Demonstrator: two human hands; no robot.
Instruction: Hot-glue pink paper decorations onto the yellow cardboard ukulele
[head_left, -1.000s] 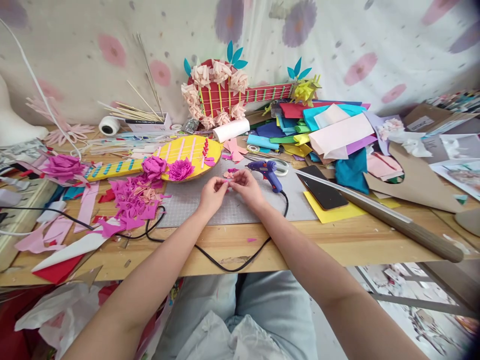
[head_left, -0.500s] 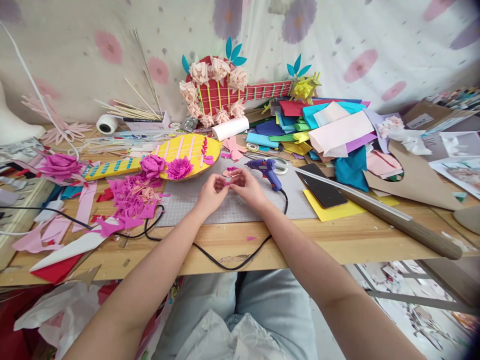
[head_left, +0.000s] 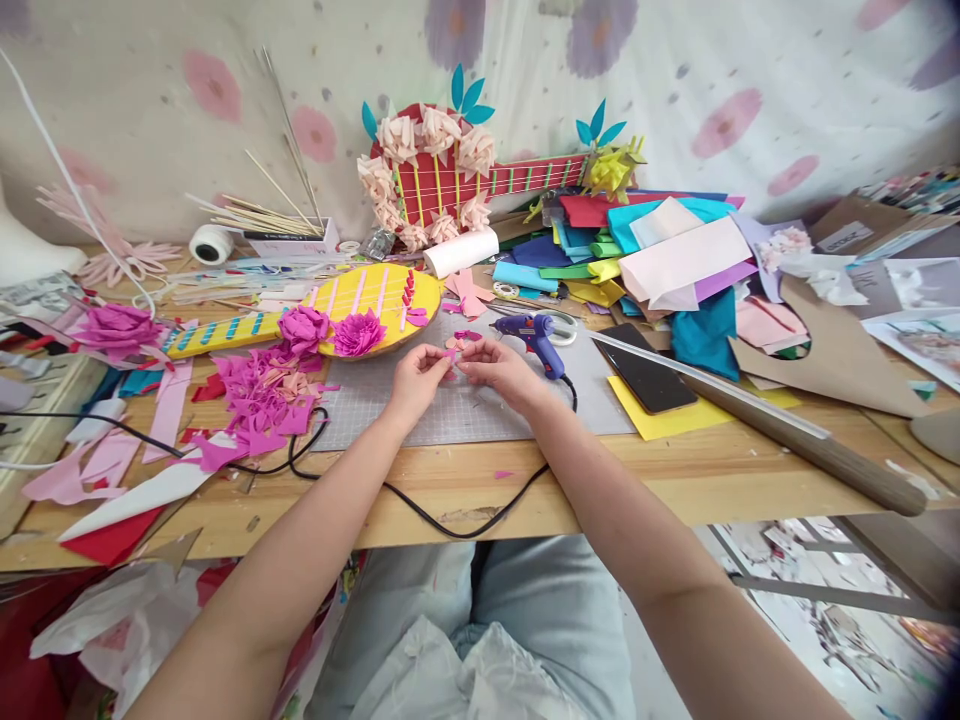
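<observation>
Over the grey cutting mat (head_left: 360, 415), my left hand (head_left: 418, 382) pinches a small magenta paper piece (head_left: 451, 356) between thumb and fingertips. My right hand (head_left: 501, 370) is closed in a pinch at the other side of the same piece, its fingertips nearly meeting the left ones. The piece is mostly hidden by the fingers. Just beyond them lie small pink and magenta paper petals (head_left: 466, 338). A purple glue gun (head_left: 534, 338) rests on the mat right of my right hand. Left of the hands is a yellow paper guitar (head_left: 409, 300) with magenta paper flowers (head_left: 360, 335).
Magenta paper scraps (head_left: 259, 400) heap on the left. A black cord (head_left: 450, 530) loops along the table's front. On the right are a phone (head_left: 645, 370), a yellow sheet (head_left: 649, 420), a long rod (head_left: 810, 455) and piled coloured paper (head_left: 682, 260). A red paper guitar (head_left: 431, 185) stands behind.
The hands have drawn slightly apart at the fingertips, and the magenta piece between them shows a little more. The glue gun and the other things lie where they were.
</observation>
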